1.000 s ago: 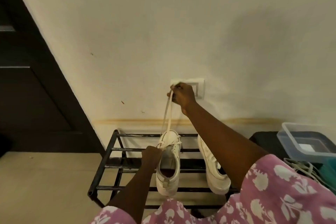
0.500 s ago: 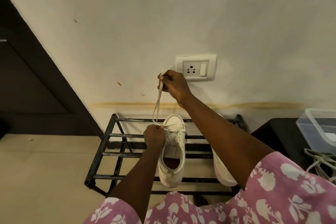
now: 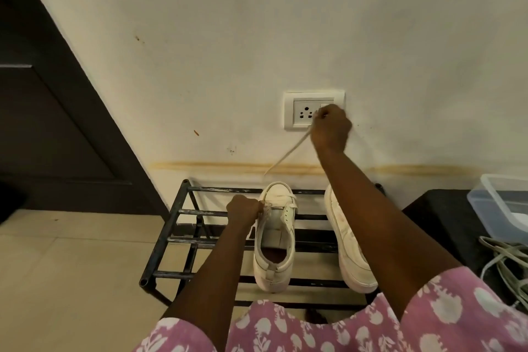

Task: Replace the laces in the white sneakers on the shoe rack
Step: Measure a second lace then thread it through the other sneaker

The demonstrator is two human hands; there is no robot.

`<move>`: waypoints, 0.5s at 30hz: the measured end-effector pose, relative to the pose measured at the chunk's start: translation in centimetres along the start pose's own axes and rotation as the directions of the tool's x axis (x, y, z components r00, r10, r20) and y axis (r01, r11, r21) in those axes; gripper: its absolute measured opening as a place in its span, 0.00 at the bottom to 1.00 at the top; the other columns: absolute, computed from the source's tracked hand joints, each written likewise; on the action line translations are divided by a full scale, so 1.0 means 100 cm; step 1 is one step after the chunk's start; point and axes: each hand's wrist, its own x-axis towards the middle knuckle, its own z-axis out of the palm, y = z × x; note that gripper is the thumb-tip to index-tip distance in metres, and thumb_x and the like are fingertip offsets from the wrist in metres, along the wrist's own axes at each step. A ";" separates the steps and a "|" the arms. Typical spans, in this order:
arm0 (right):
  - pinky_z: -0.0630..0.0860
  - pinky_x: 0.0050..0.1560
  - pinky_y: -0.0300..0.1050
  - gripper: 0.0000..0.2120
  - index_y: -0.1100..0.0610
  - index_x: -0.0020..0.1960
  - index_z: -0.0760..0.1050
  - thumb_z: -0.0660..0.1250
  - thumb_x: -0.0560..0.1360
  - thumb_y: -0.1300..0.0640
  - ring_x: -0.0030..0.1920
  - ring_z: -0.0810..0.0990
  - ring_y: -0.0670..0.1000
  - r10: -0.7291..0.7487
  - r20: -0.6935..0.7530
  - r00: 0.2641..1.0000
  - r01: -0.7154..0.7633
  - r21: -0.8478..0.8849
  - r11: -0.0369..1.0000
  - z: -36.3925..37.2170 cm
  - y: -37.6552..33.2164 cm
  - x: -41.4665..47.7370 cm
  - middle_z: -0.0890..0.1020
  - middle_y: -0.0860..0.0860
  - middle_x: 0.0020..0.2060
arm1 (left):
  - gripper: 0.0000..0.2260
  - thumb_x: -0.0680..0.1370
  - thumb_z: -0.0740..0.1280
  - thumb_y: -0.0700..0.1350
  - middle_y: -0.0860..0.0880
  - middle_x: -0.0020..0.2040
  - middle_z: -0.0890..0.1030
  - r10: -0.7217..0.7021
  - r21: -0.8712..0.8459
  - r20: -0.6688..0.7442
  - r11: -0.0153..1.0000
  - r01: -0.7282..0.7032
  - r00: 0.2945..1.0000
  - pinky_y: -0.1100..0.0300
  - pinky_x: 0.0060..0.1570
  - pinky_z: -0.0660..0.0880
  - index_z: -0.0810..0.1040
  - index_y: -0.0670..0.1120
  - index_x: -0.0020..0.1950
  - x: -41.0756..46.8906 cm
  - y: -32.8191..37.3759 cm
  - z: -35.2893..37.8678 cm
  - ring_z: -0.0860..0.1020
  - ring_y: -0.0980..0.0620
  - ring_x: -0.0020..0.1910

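1. Head view: a black metal-bar shoe rack [image 3: 183, 213] stands against a cream wall. Beige floor tiles [image 3: 57, 266] lie open to its left, up to a dark wooden door [image 3: 43, 123].
2. The rack's top bars carry both shoes. A white low-top sneaker [image 3: 274, 263] stands upright with its heel at the near bar and its toe at the wall. Just to its right, a second white sneaker [image 3: 347, 240] lies tipped on its side, sole outward.
3. The left hand [image 3: 244, 208] is curled tight and grips the left eyelet edge of the upright sneaker.
4. The right hand [image 3: 331, 128] is raised in front of a white wall socket plate [image 3: 303, 111]. It pinches the top of a flat cream lace [image 3: 288, 153], which runs taut down and to the left towards the sneaker's toe.
5. At the right edge, a clear plastic box [image 3: 497, 206] sits on a black surface, with a tangle of pale cords [image 3: 511, 263] beside it. Something pale lies inside the box, but I cannot tell what.
6. The box and cords are cut off by the frame.
7. The right forearm crosses the tipped sneaker and hides much of it.
8. The lace's lower end fades out just above the toe, so where it enters the eyelets is unclear.
9. Whether the left hand also pinches lace is hidden behind its knuckles.
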 end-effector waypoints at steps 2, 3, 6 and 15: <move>0.73 0.43 0.39 0.11 0.61 0.50 0.77 0.56 0.78 0.67 0.49 0.80 0.56 0.105 -0.179 0.978 -0.080 0.143 0.986 -0.017 0.006 0.002 0.81 0.56 0.47 | 0.18 0.69 0.75 0.52 0.43 0.35 0.79 0.109 0.128 -0.002 0.986 -0.108 0.994 0.57 0.39 0.74 0.76 0.37 0.35 -0.006 0.008 0.001 0.77 0.48 0.36; 0.73 0.39 0.35 0.10 0.61 0.50 0.76 0.56 0.78 0.67 0.46 0.81 0.56 0.089 -0.252 0.964 -0.034 0.214 0.976 -0.023 0.008 0.000 0.80 0.56 0.45 | 0.21 0.67 0.76 0.54 0.44 0.33 0.78 0.147 0.203 0.023 0.968 -0.149 0.989 0.60 0.36 0.72 0.75 0.37 0.35 -0.008 0.011 0.001 0.76 0.49 0.34; 0.74 0.37 0.32 0.09 0.62 0.50 0.76 0.57 0.78 0.67 0.37 0.80 0.51 -0.098 -0.330 0.939 0.199 0.288 0.937 -0.030 0.019 -0.018 0.75 0.54 0.43 | 0.19 0.67 0.76 0.52 0.47 0.36 0.74 0.201 0.402 0.075 0.890 -0.214 0.977 0.62 0.35 0.68 0.74 0.38 0.39 -0.014 0.019 0.002 0.75 0.49 0.38; 0.65 0.43 0.20 0.09 0.62 0.54 0.81 0.66 0.75 0.66 0.44 0.77 0.44 -0.155 0.526 0.836 0.165 0.027 0.986 0.017 0.090 -0.087 0.84 0.57 0.49 | 0.16 0.71 0.70 0.38 0.48 0.22 0.67 0.152 -0.101 0.006 0.983 -0.151 0.988 0.65 0.23 0.63 0.69 0.43 0.26 -0.005 -0.010 -0.015 0.65 0.56 0.20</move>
